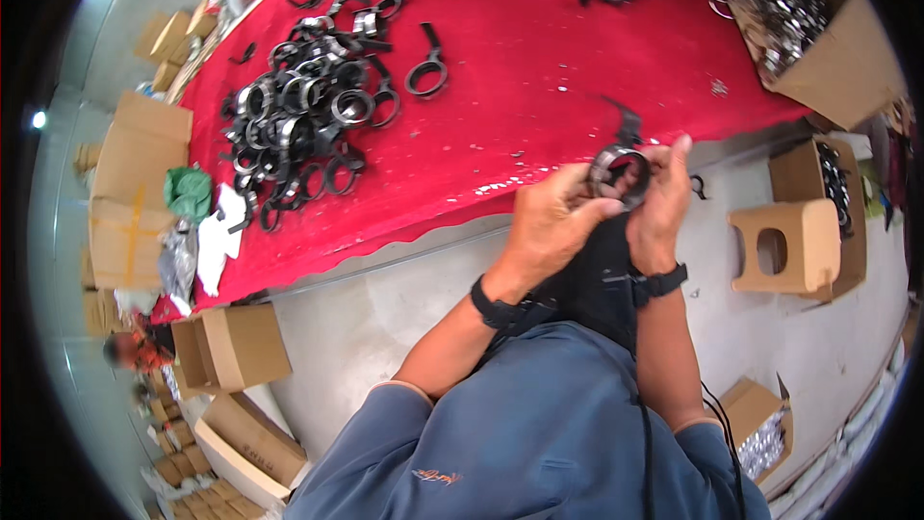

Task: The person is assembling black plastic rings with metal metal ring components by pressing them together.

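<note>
I take the step in hand to be fitting or checking a single ring [599, 169], and I'd judge the next move calls for one hand steadying the rim while the other works its tab [626, 123]. At left on the desk [500, 58] lies my pile [296, 140] of black rings, a loose ring [436, 64] just right of it. Farther right, my left hand [551, 221] has its fingers narrowed on the ring's left side, thumb at the near rim. The ring sits between both hands by the desk's near edge, the tab seemingly pointing far. My right hand [662, 200] curls its fingers around the right side; blur hides each exact contact. Far right, a box [852, 72] holds shiny metal rings [770, 10].
</note>
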The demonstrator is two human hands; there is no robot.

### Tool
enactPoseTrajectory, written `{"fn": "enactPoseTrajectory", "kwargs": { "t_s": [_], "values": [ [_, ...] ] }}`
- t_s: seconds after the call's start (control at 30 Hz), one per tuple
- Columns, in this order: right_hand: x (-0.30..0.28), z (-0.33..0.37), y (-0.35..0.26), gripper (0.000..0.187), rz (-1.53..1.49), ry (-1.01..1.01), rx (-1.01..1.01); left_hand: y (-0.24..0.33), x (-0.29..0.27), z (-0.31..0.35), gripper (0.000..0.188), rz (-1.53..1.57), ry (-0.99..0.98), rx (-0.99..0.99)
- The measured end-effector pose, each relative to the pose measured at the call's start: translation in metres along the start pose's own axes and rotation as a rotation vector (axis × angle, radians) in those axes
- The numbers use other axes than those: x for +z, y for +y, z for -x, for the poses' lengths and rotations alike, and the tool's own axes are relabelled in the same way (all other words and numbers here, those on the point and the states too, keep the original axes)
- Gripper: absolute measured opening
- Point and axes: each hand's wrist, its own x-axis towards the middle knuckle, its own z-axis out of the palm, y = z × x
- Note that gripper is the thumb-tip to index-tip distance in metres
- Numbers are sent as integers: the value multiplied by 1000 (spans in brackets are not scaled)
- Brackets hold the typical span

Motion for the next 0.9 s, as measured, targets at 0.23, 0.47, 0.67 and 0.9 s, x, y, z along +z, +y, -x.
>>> {"fn": "enactPoseTrajectory", "kwargs": {
  "t_s": [0.23, 0.47, 0.67, 0.9],
  "values": [
    [11, 18, -7, 63, 189, 153, 19, -2, 17, 14, 44, -591, 119, 321],
    [-12, -1, 3, 46, -126, 202, 94, -14, 34, 12, 46, -640, 89, 550],
    [-9, 0, -4, 46, -180, 111, 166, -11, 34, 11, 47, -626, 96, 579],
    [8, -5, 1, 47, -155, 209, 136, 2, 28, 6, 33, -637, 129, 503]
  ]
}}
